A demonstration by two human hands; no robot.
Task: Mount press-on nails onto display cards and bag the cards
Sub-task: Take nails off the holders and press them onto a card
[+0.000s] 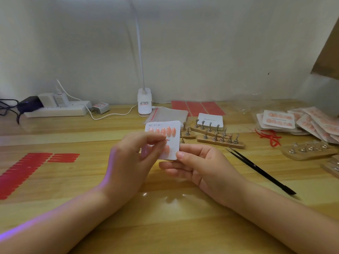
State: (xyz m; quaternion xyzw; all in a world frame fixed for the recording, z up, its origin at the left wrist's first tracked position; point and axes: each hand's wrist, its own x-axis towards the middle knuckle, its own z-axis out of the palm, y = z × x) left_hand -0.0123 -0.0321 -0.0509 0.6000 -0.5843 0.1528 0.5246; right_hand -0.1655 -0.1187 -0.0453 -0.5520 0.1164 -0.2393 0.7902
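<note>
Display card [172, 142] light, thin, bendy: my right hand [192, 165] pinches its near-right corner; left hand [132, 158] fingertips pinch over the lower nails [163, 132].

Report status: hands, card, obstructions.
Right hand holds display card. Left hand fingers pinch at card face. Top row of nails mounted. Nothing obstructing.

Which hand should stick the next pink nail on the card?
Probably the left hand: its fingertips already sit on the card face, beside the pink nails. The right hand is busy gripping the card's corner, steadying it.
</note>
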